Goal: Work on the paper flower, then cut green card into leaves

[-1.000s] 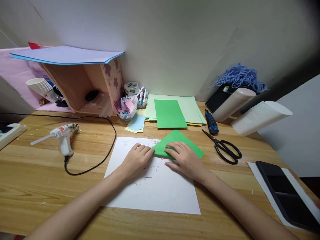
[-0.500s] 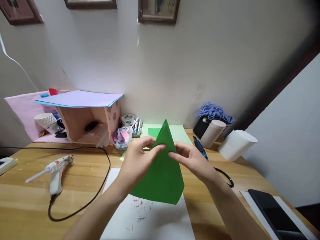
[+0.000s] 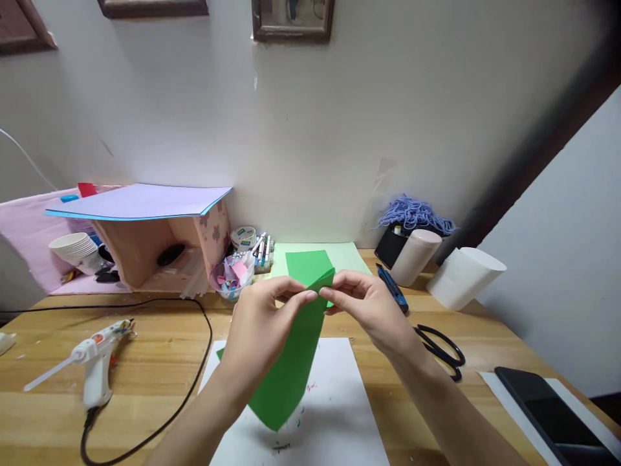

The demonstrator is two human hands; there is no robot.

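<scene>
Both hands grip a rolled piece of green paper (image 3: 292,369) near its upper end, above a marked white sheet (image 3: 334,401) on the table. My left hand (image 3: 266,323) pinches its left edge between thumb and fingers. Opposite, my right hand (image 3: 366,307) pinches the upper right corner, the thumbs nearly meeting. The paper hangs tilted, its lower tip toward me at the left. Part of it is hidden behind my left hand. Behind the hands lies another green sheet (image 3: 308,264) on pale green paper (image 3: 347,254).
A glue gun (image 3: 99,366) with a black cord rests at left. A box model (image 3: 211,239) and a tub of scraps (image 3: 235,275) stand behind. Scissors (image 3: 444,349), a blue cutter (image 3: 392,288), white rolls (image 3: 466,278) and a phone (image 3: 548,408) are at right.
The green paper has turned from a cone with its point upward to a tilted, narrower roll. Both hands have drawn closer at its top. The view has shifted slightly to the right.
</scene>
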